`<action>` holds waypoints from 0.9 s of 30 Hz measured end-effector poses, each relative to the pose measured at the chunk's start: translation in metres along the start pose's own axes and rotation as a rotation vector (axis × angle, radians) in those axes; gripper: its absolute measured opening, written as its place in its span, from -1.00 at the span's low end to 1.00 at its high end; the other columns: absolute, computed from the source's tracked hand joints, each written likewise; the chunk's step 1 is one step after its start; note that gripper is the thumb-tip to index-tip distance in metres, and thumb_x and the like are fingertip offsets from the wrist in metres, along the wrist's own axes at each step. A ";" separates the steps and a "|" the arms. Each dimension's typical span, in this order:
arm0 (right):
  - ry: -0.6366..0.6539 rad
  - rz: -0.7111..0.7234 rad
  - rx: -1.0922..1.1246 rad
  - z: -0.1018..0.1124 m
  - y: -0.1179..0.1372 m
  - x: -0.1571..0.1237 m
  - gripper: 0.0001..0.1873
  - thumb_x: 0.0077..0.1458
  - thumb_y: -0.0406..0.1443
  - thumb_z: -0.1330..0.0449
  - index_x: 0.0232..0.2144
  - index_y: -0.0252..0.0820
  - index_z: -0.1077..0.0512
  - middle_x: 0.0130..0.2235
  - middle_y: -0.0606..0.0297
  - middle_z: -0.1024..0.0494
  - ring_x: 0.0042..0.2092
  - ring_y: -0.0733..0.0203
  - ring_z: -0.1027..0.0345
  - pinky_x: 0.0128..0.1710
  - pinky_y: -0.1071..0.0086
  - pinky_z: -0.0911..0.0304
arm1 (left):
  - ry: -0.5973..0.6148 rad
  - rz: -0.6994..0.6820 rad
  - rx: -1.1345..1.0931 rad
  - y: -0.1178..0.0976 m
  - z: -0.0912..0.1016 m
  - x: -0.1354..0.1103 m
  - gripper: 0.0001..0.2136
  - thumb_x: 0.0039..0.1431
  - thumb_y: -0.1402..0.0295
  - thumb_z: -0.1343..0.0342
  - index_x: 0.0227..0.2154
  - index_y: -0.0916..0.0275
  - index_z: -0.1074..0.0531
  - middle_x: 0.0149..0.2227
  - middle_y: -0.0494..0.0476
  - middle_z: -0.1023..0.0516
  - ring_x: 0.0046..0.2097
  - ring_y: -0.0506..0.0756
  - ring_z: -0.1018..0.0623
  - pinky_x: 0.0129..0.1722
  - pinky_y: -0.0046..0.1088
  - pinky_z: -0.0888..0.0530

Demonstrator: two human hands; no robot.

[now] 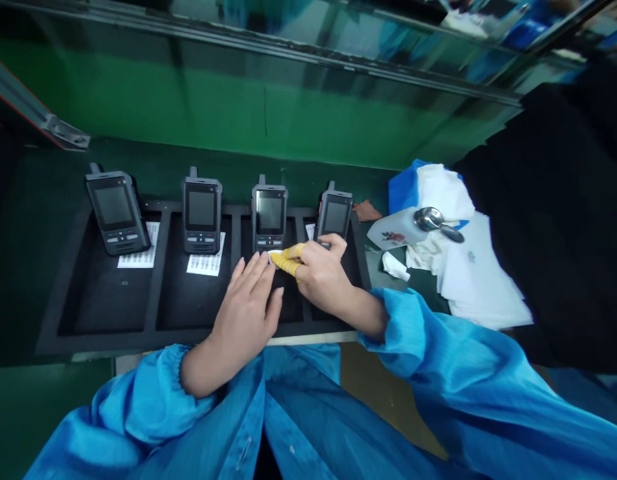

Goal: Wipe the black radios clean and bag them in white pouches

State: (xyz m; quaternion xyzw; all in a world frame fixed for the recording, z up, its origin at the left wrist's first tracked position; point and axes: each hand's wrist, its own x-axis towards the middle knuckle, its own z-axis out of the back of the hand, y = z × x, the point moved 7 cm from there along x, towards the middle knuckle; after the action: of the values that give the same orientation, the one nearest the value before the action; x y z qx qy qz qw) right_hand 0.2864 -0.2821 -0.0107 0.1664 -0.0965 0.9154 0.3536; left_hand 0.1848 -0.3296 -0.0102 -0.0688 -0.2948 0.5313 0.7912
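Note:
My left hand [251, 303] lies with its fingers stretched out, its fingertips at the lower edge of the third two-way radio [269, 217]. My right hand [321, 270], with yellow covers on two fingers, pinches a small white piece [273, 255] at that same edge. Whether the piece is cloth or paper I cannot tell. To the right leans a radio [336, 215], its lower part behind my right hand. Further left are another radio [202, 213] and a tilted one [115, 210]. Each radio has a dark screen and a stubby antenna.
A black compartment tray [153, 293] sits under the radios, with printed label sheets [207, 263] in it. On the right are a blue box [403, 190], a white bottle [396, 229], a metal spoon-like tool [431, 219] and white cloths [481, 273]. A green panel [228, 100] stands behind.

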 end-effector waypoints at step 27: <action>-0.105 0.143 -0.219 -0.029 0.049 0.146 -0.61 0.31 -0.38 0.12 -0.34 -0.12 -0.49 -0.29 0.32 -0.46 -0.22 0.24 -0.12 -0.03 0.16 0.25 | 0.082 0.127 0.246 0.068 0.037 -0.028 -0.60 0.29 0.33 0.07 0.05 0.53 -0.35 0.17 0.50 -0.36 0.23 0.35 -0.34 0.20 0.05 -0.26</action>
State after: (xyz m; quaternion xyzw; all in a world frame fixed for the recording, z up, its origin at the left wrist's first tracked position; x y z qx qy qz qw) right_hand 0.1449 -0.2189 0.0139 0.1673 -0.2257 0.9123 0.2978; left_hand 0.1025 -0.3327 -0.0195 -0.0114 -0.1898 0.6091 0.7700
